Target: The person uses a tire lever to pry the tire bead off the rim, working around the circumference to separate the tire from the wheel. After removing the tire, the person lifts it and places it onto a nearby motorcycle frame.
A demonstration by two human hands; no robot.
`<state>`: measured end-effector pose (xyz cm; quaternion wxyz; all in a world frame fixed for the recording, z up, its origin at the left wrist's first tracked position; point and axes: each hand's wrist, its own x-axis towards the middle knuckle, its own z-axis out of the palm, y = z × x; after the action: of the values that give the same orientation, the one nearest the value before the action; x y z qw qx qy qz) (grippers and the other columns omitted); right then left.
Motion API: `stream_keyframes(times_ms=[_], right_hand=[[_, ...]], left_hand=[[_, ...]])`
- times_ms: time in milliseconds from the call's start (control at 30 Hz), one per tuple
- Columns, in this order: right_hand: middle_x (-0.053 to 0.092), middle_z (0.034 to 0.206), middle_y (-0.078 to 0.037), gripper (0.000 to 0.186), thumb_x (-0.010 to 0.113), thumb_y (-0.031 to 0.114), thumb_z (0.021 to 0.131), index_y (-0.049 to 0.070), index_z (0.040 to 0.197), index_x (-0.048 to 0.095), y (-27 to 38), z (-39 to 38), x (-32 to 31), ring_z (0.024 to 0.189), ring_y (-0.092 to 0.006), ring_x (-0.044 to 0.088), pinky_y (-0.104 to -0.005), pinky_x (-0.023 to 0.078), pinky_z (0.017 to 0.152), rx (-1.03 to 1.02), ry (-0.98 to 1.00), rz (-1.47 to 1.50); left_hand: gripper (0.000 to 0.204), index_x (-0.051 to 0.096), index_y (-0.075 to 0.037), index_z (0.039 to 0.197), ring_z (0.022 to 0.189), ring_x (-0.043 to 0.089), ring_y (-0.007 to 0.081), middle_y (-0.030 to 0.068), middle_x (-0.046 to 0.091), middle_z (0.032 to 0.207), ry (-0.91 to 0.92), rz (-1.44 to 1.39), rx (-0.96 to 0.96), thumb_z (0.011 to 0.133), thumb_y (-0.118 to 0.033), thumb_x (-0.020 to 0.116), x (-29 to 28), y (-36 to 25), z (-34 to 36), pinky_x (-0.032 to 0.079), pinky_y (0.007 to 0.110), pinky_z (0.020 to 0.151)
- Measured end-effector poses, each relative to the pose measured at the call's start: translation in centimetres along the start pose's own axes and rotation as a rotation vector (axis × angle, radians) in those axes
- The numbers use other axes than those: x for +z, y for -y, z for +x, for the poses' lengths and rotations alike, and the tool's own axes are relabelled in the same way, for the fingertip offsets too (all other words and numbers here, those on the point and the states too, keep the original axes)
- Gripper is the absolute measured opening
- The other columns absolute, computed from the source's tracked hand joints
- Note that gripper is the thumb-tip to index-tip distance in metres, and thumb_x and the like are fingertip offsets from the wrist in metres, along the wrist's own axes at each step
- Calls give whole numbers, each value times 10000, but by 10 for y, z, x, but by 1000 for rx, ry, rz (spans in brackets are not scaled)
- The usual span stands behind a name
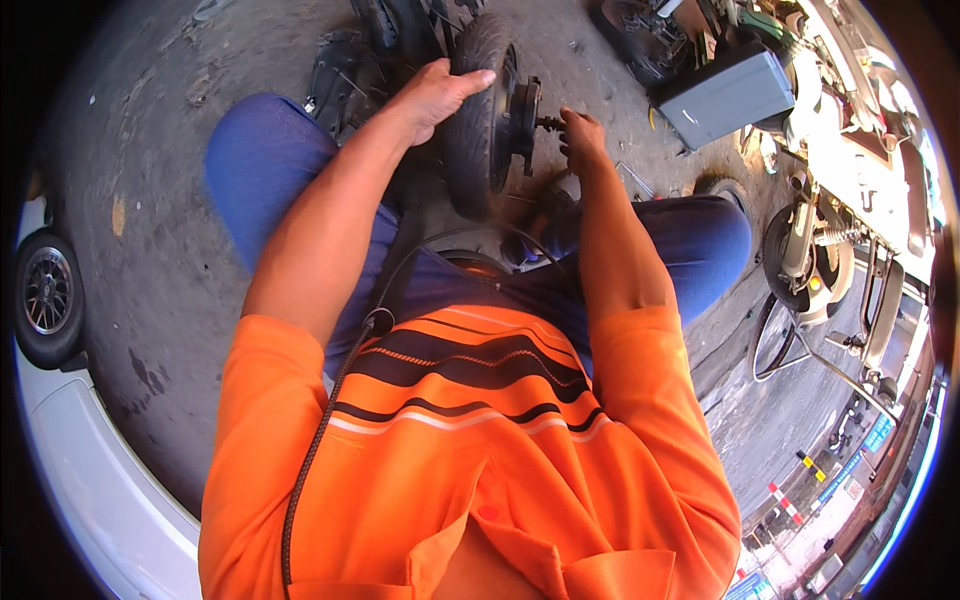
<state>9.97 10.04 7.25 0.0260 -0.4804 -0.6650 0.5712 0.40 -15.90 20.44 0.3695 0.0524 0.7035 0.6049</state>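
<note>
Evidently, the wheel [475,130] was upright in front of the person [470,400], between the two hands; contact with the floor [150,130] could not be confirmed. Its tread faced the person, its tall axis ran nearly away from the torso, and the axle [549,124] pointed right. The left hand [437,95] was part-open, gripping the tyre with its thumb across the tread. The right hand [583,140] was curled, fingers closed about the axle's end. Contents of the grey box [727,95], farther right, were not visible.
</note>
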Motion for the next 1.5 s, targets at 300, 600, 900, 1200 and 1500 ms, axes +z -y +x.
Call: stream_keyframes(times_ms=[300,600,900,1200,1500], right_hand=[[659,1252,-206,816,695,560,900,-38,1413,487,108,-97,-22,1076,-340,646,-410,509,930,-334,325,-95],[526,1415,-333,1116,809,528,762,-20,1557,251,104,-102,-23,1356,-433,498,-435,392,1127,-432,-120,-526],[578,1358,-235,985,845,329,780,-61,1516,319,103,-83,-37,1266,-303,567,-361,433,1067,-450,228,-211],[548,1406,-283,1077,852,420,729,-38,1536,305,100,-96,-22,1314,-357,546,-382,412,1093,-406,45,-238],[573,1362,-312,1069,819,443,757,-43,1539,275,119,-116,-4,1293,-408,558,-407,422,1083,-410,5,-373]], left_hand=[[621,527,47,1367,1154,616,225,166,648,1262,42,-171,149,920,-332,733,58,26,0,501,365,976],[353,718,26,1057,790,683,238,127,725,873,-56,10,178,890,-285,718,66,44,11,541,377,719],[202,632,-31,785,557,548,230,90,575,681,-245,94,-257,921,-179,648,23,138,47,410,378,466],[138,628,-67,1071,876,629,253,107,651,978,-202,-311,-417,996,-171,579,36,137,47,517,405,733],[278,605,-73,1242,1041,628,301,100,650,1182,-296,-678,-504,1011,-227,585,32,133,71,521,463,898]])
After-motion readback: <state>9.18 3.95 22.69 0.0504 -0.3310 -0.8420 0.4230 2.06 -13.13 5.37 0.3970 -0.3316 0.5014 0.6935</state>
